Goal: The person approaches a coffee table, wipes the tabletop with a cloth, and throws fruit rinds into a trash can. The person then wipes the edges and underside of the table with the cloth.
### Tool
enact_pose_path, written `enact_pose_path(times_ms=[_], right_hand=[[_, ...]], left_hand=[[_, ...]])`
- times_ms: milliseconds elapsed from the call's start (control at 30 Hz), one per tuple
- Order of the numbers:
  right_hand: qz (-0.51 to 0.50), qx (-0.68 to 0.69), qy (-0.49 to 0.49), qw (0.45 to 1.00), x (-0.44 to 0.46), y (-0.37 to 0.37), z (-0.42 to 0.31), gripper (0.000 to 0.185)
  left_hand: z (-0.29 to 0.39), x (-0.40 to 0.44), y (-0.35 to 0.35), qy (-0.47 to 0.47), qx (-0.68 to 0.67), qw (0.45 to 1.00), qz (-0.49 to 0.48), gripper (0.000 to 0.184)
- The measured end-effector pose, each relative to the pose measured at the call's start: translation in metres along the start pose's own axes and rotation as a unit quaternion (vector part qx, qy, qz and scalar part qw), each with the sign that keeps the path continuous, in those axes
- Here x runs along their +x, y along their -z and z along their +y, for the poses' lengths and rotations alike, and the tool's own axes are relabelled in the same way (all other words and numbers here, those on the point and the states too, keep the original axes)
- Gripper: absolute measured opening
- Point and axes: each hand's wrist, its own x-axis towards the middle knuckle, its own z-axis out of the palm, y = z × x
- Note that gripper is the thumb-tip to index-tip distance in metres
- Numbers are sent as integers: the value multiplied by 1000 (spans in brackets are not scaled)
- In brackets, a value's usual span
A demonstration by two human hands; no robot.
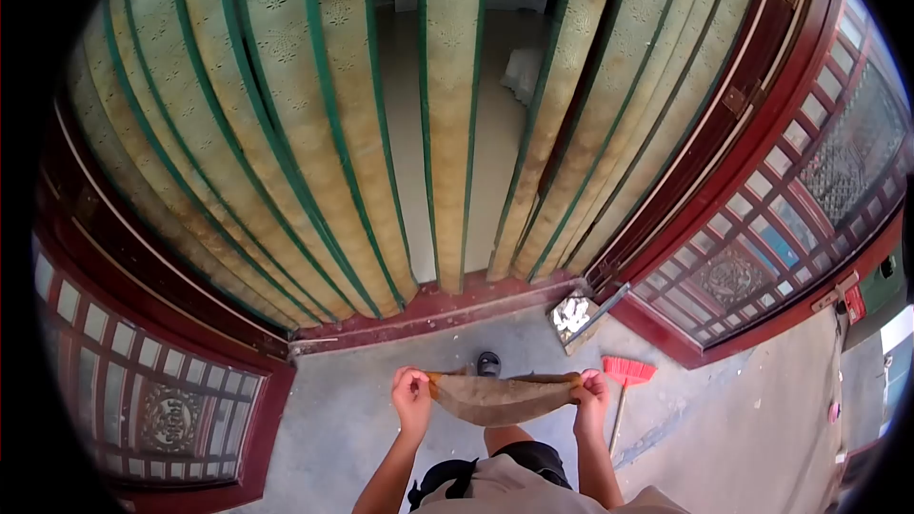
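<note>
A brown cloth with orange-yellow ends is stretched between my hands and sags a little in the middle. My left hand pinches its left end, fingers closed. At the opposite end, my right hand grips the cloth the same way. Part of the floor and my legs are hidden behind it. Just beyond the cloth's upper edge shows a dark shoe.
Pale strip curtains with green edges hang in the doorway above a red threshold. Dark red lattice doors stand at the left and right. A red broom and a dustpan holding white scraps lie near the right door.
</note>
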Motion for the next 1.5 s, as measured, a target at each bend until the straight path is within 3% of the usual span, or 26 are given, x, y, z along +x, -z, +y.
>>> enact_pose_path(times_ms=[67, 100, 167, 200, 267, 333, 367, 467, 567, 633, 667, 700, 733, 767, 833, 900, 967, 1000, 1067, 1100, 1167, 1200, 1333, 1400, 1433, 1500], right_hand=[[-6, 11, 24, 1000, 28, -8, 6, 24], [5, 5, -35, 999, 74, -26, 19, 24], [-7, 85, -10, 996, 168, -58, 7, 24], [-22, 125, -18, 992, 206, -82, -8, 24], [-45, 95, -33, 994, 260, -117, -31, 24], [-72, 81, -37, 993, 306, -153, -44, 25], [-87, 59, -33, 994, 327, -168, -45, 24], [-77, 71, -23, 994, 384, -204, -45, 25], [-49, 114, -26, 992, 449, -217, -45, 22], [41, 45, 58, 996, 493, -230, -40, 35], [75, 1, 96, 993, 517, -234, -33, 44], [113, -42, 127, 985, 537, -236, -24, 54], [110, -73, 131, 982, 558, -270, -46, 66], [101, -151, 115, 977, 576, -270, -40, 69], [90, -148, 105, 979, 611, -286, -23, 59], [190, -204, 104, 955, 644, -312, -13, 33], [210, -106, 130, 963, 692, -327, 6, 32], [228, -116, 163, 953, 713, -342, -1, 31], [234, -113, 81, 962, 743, -365, -25, 31], [219, -119, 83, 965, 757, -375, -39, 32], [216, -143, 161, 952, 797, -358, -21, 29], [226, -119, 177, 950, 813, -362, -19, 28], [248, -75, 221, 940, 872, -382, -21, 27], [273, -128, 238, 923, 899, -392, -35, 26], [279, -81, 260, 921, 923, -397, -33, 28], [323, -38, 312, 893, 971, -414, -31, 31]], left_hand=[[2, 23, -26, -46, 47, 996, -57, 19], [16, 59, -40, 4, 79, 996, -46, 19], [65, 149, -105, -262, 303, 916, 9, 25], [88, 201, -123, -283, 266, 921, -28, 26], [114, 290, -143, -245, 159, 936, -199, 30], [143, 368, -164, -106, -24, 935, -338, 43], [161, 402, -171, -171, 21, 938, -300, 50], [189, 491, -154, -96, -30, 977, -190, 57], [176, 567, -92, -116, -25, 990, -81, 59], [166, 596, -49, -264, 64, 960, 70, 56], [162, 605, -29, -274, 151, 942, 123, 60], [178, 607, -24, -287, 267, 900, 190, 60], [173, 638, 17, -344, 431, 791, 267, 58], [182, 650, 27, -351, 471, 750, 303, 56], [202, 675, 39, -287, 580, 671, 361, 59], [191, 700, 57, -247, 633, 592, 433, 72], [192, 740, 66, -224, 687, 499, 478, 71], [194, 759, 60, -226, 690, 499, 472, 71], [187, 799, 48, -87, 721, 490, 482, 72], [176, 825, 50, -130, 723, 466, 492, 78], [182, 866, 18, -231, 668, 514, 486, 82], [182, 887, 0, -187, 658, 556, 472, 84], [187, 969, -71, -139, 611, 596, 502, 74], [188, 1004, -92, -233, 584, 606, 486, 60], [181, 1025, -100, -218, 585, 606, 493, 60], [167, 1064, -114, -220, 490, 736, 413, 51]])
